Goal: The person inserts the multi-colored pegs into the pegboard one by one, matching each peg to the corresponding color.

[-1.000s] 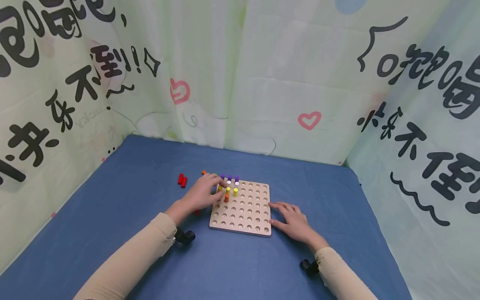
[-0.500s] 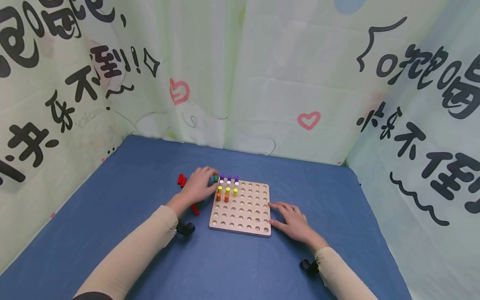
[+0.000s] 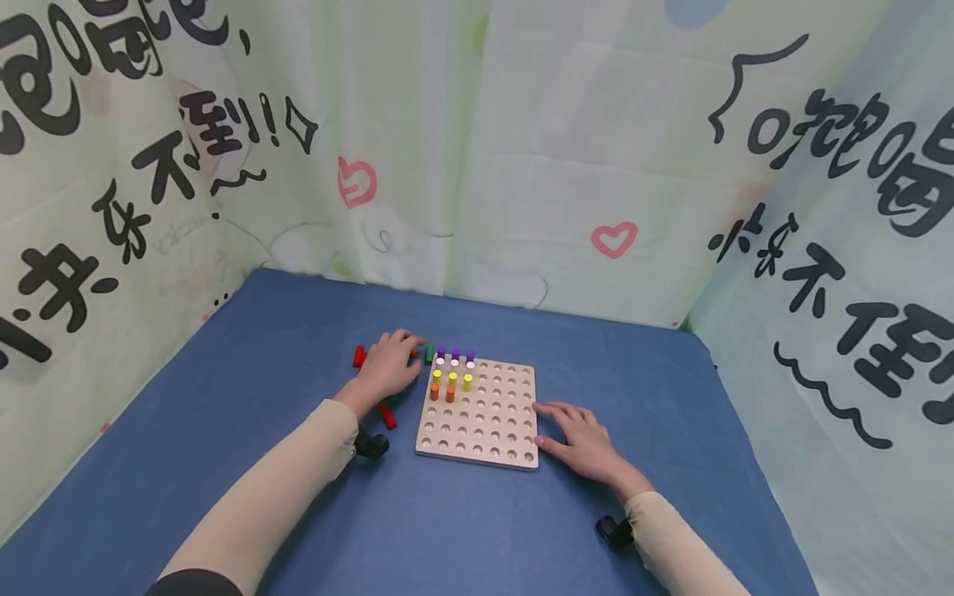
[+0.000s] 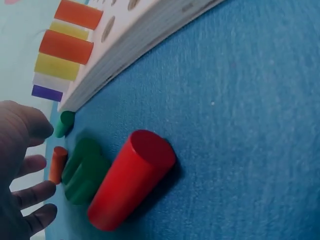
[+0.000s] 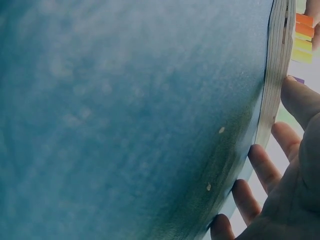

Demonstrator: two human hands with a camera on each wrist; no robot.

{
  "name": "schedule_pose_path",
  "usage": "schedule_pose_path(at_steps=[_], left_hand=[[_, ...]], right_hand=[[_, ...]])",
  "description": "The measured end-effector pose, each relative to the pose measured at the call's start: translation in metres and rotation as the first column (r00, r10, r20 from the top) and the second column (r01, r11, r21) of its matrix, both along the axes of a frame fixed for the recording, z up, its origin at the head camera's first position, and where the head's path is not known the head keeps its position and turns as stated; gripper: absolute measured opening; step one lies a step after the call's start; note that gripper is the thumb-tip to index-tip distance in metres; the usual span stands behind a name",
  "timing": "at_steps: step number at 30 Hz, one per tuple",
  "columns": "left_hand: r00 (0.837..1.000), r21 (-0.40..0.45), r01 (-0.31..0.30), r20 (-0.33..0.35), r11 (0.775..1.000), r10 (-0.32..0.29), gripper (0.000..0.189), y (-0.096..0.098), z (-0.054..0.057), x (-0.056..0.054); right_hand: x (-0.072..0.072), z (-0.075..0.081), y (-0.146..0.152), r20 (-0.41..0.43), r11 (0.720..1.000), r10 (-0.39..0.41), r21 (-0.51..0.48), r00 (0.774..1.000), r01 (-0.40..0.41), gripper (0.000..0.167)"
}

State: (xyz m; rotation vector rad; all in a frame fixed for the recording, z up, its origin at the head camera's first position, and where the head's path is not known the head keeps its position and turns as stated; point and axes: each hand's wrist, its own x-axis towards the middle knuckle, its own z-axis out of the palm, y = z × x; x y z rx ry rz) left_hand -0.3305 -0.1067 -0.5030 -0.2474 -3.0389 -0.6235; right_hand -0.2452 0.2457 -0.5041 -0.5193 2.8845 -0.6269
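A pale wooden pegboard [image 3: 484, 422] lies on the blue table. At its far left stand rows of three purple, white and yellow pegs [image 3: 452, 378], plus two orange pegs [image 3: 450, 394]. My left hand [image 3: 386, 366] hovers left of the board among loose pegs, fingers spread and holding nothing. In the left wrist view its fingertips are close to a lying orange peg [image 4: 58, 165]; green pegs [image 4: 85, 175] and a large-looking red peg [image 4: 132, 177] lie nearby. My right hand [image 3: 585, 439] touches the board's right edge with thumb and fingers extended.
Red pegs [image 3: 358, 356] lie beyond the left wrist, another red peg [image 3: 387, 415] on its near side. A green peg [image 3: 428, 354] is beside the board's far left corner. Printed curtains [image 3: 537, 190] enclose the table's back and sides.
My left hand has left the board and moved left to the loose pegs. A second orange peg now shows standing at the board's left edge. My right hand stays put.
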Motion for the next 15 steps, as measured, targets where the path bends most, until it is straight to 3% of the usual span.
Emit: schedule_pose_path(at_steps=[11,15], left_hand=[[0.998,-0.097,-0.057,0.026,0.994,0.059,0.037,-0.0022,-0.0037,0.0014],[0.995,-0.081,-0.079,0.047,0.994,0.083,0.036,-0.0050,-0.0031,0.0025]], right_hand=[[0.0018,0.0008,-0.0008,-0.012,1.000,0.009,-0.007,1.000,-0.009,0.059],[0.0007,-0.0007,0.0001,0.001,1.000,0.009,-0.003,1.000,-0.009,0.059]])
